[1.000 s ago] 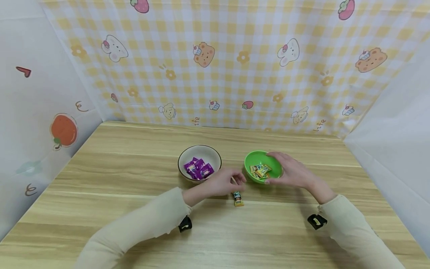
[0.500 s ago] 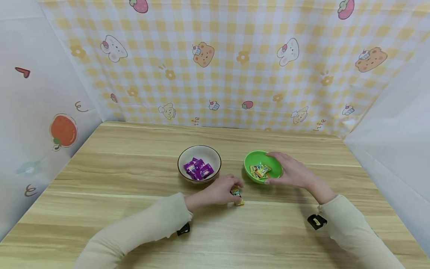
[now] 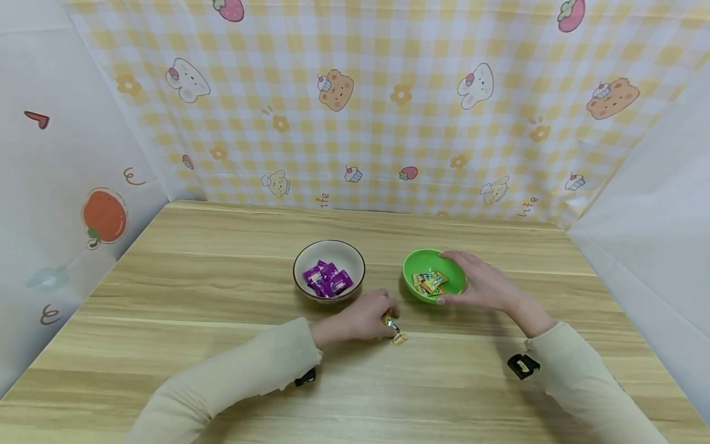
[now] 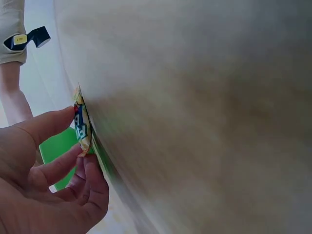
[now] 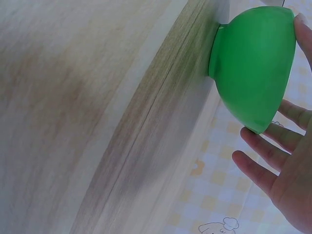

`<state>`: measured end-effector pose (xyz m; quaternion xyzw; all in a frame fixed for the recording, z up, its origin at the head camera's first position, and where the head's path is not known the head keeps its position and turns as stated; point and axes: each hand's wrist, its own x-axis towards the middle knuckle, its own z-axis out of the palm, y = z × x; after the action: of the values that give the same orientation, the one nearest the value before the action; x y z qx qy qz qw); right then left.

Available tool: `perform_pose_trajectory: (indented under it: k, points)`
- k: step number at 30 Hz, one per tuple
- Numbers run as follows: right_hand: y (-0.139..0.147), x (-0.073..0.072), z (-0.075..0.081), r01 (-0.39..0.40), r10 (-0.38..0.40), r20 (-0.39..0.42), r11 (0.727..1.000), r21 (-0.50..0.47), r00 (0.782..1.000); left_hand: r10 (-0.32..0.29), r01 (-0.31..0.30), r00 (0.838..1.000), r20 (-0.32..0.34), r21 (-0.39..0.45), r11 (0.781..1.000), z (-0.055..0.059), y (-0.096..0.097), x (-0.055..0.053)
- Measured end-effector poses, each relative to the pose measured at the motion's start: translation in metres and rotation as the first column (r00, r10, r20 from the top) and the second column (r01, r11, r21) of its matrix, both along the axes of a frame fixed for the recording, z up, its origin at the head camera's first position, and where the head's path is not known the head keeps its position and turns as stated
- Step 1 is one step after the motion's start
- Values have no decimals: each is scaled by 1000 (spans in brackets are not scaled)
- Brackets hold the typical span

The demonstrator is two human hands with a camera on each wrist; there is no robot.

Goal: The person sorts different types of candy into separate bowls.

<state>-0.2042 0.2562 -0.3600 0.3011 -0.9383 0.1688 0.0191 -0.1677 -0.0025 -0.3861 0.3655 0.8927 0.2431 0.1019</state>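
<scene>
My left hand [image 3: 363, 317] pinches a small yellow candy packet [image 4: 82, 124] between thumb and fingertips, low over the table in front of the two bowls. One yellow end of the packet pokes out past the thumb in the head view. With thumb and fingers spread around its right side, my right hand [image 3: 488, 287] holds the green bowl [image 5: 256, 63] at the rim. The bowl stands upright on the table. Inside it lie several yellow candy packets [image 3: 429, 282]; the right wrist view shows only its outer wall.
A white bowl with a dark rim [image 3: 300, 264] stands left of the green one, holding several purple candy packets [image 3: 327, 280]. The wooden table [image 3: 222, 265] ends at a yellow checked cloth [image 3: 377, 117] behind, with pale sheets at both sides.
The left hand has come down and slightly toward the table's front, and its fingers have closed on the yellow candy packet. My right hand and both bowls have stayed in place.
</scene>
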Motion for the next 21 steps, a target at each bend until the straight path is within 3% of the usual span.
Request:
perform_pose_trajectory:
  k: [10,15,21]
  points:
    - [0,0,0,4,-4,2,1000,1,1000,-29,28,999,13,33,999,1,-3,3]
    - [0,1,0,3,-3,1,1000,-1,1000,-17,14,997,70,38,999,0,-5,5]
    - [-1,1,0,2,-2,-1,1000,-5,1000,-59,54,994,89,59,997,-4,-7,8]
